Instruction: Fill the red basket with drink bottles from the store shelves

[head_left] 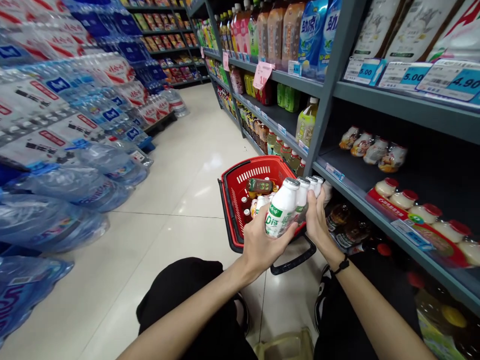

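Between my two hands is a row of several white milk drink bottles [284, 205] with silver caps and green labels, tilted above the basket. My left hand [262, 237] wraps round the near bottle. At the far end of the row, my right hand [317, 215] grips the pack from the right side. Below and behind them a red shopping basket [234, 240] with a black handle [294, 265] stands on the floor. Inside it lie a brown drink bottle [259, 186] and several small white bottles, partly hidden by the pack.
A drinks shelf [360, 200] runs along the right, with red-capped bottles [427, 212] and small shrink-wrapped bottles [375, 150]. Stacked water packs [67, 125] and large water jugs [48, 215] line the left. A yellowish plastic stool [287, 345] shows between my legs.
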The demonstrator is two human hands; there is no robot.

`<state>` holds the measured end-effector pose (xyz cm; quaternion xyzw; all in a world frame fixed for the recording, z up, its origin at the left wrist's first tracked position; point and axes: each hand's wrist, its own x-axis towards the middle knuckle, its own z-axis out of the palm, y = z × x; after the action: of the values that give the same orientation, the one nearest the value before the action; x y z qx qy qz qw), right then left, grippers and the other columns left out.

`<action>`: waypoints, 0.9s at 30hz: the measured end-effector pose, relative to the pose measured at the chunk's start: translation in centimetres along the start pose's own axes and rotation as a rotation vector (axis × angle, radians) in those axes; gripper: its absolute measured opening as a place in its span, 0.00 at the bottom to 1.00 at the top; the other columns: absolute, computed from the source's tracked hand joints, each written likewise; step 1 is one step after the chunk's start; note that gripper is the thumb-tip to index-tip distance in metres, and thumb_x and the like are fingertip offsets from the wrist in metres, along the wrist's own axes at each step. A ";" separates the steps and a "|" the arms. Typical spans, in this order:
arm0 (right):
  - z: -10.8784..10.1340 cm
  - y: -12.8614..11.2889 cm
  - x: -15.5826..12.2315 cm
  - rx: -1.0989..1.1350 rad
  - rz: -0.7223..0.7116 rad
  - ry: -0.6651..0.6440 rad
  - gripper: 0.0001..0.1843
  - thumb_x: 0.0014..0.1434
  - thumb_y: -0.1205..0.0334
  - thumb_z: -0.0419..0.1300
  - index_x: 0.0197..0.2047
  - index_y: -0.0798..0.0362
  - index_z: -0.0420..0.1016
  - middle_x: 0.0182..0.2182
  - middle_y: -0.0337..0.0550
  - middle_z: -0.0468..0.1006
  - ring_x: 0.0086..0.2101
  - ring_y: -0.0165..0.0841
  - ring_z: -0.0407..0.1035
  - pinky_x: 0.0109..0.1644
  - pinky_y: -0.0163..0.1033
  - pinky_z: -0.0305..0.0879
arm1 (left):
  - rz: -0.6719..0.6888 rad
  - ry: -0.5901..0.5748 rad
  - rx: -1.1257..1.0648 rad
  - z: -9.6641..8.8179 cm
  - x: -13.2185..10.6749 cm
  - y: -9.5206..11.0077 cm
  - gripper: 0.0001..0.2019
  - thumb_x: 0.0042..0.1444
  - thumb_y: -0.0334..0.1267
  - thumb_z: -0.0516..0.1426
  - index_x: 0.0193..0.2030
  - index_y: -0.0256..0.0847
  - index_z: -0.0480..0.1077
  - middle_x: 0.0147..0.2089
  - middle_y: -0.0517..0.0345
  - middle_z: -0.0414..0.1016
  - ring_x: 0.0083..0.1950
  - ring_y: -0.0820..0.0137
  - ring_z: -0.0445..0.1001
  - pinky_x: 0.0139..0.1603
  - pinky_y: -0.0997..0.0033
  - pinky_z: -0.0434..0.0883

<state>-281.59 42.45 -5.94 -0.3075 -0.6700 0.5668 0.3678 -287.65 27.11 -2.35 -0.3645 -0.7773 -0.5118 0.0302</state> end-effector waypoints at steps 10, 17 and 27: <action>-1.0 0.3 -0.5 -0.027 -0.098 -0.006 0.44 0.73 0.34 0.48 0.81 0.47 0.43 0.79 0.55 0.49 0.76 0.47 0.47 0.79 0.61 0.43 | 0.045 -0.013 0.031 0.6 -0.9 -0.4 0.26 0.58 0.52 0.68 0.57 0.40 0.71 0.49 0.48 0.85 0.46 0.60 0.84 0.47 0.65 0.79; -1.1 0.4 -0.5 -0.010 -0.057 -0.018 0.45 0.73 0.34 0.48 0.81 0.49 0.41 0.78 0.56 0.52 0.75 0.46 0.50 0.79 0.60 0.44 | 0.028 -0.040 0.027 0.5 -0.4 -0.1 0.23 0.59 0.52 0.67 0.54 0.41 0.71 0.46 0.51 0.84 0.43 0.61 0.84 0.45 0.66 0.78; -1.6 0.9 0.2 -0.032 0.034 0.119 0.43 0.67 0.33 0.55 0.73 0.53 0.61 0.65 0.60 0.72 0.63 0.51 0.68 0.70 0.62 0.60 | -0.071 -0.047 -0.078 -0.2 1.0 -0.3 0.23 0.54 0.52 0.70 0.49 0.39 0.75 0.41 0.53 0.84 0.39 0.63 0.81 0.40 0.68 0.78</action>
<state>-280.40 43.61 -6.61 -0.3578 -0.6507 0.5430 0.3922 -288.65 27.37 -2.07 -0.3497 -0.7697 -0.5337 -0.0204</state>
